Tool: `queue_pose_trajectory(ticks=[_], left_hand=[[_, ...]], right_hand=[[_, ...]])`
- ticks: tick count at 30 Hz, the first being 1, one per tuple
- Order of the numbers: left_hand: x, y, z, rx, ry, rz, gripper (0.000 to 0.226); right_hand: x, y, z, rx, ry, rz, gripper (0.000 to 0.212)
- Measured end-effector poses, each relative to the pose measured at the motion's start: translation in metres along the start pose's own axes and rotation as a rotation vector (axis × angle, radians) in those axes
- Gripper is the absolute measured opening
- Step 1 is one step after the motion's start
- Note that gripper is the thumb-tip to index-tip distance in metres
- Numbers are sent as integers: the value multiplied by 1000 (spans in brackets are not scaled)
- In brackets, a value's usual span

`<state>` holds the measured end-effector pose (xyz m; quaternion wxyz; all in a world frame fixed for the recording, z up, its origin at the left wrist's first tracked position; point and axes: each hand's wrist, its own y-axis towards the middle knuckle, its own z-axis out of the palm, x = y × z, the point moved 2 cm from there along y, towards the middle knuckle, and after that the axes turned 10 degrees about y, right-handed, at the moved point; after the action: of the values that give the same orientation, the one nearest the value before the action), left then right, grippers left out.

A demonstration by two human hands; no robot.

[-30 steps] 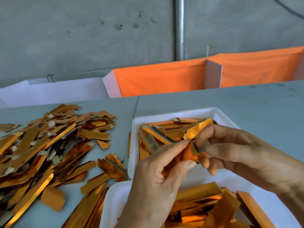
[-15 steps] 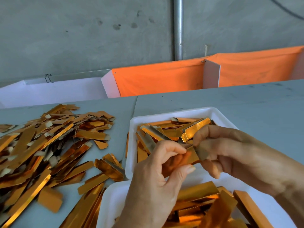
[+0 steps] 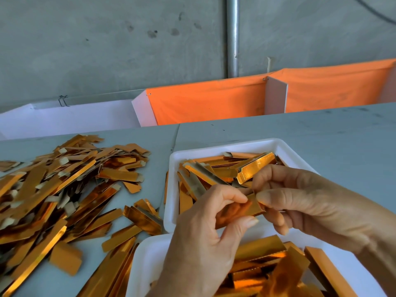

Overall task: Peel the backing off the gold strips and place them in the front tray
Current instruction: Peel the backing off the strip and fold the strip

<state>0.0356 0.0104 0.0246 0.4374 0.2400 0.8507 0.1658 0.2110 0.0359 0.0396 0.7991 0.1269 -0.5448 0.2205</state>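
Gold strip [image 3: 246, 207] is pinched between both hands, left [image 3: 205, 249] and right [image 3: 300, 204], above the trays [image 3: 171, 211].

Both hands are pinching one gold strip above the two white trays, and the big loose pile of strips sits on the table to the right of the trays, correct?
Not quite. The head view shows the loose pile of strips on the table to the left of the trays, not the right. The rest holds: the left hand and right hand both pinch one gold strip above the far white tray and the near white tray.

The hands [image 3: 246, 213] cover most of the pinched gold strip [image 3: 252, 207]; the near tray [image 3: 143, 264] runs off the bottom edge
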Motion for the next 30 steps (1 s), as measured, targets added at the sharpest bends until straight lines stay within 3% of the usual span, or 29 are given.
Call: queue_pose_trajectory(ticks=[8,16,25,30], left_hand=[[0,0,1,6,15,-9,17],[0,0,1,-18,-13,-4,22],[-1,1,4,-107,376,255,15],[-3,1,4,-132,377,287,15]], right_hand=[[4,-1,3,-62,-131,-3,12],[4,-1,6,-115,-105,-38,11],[2,0,6,-143,-235,-56,18],[7,0,3,-72,-386,-42,17]])
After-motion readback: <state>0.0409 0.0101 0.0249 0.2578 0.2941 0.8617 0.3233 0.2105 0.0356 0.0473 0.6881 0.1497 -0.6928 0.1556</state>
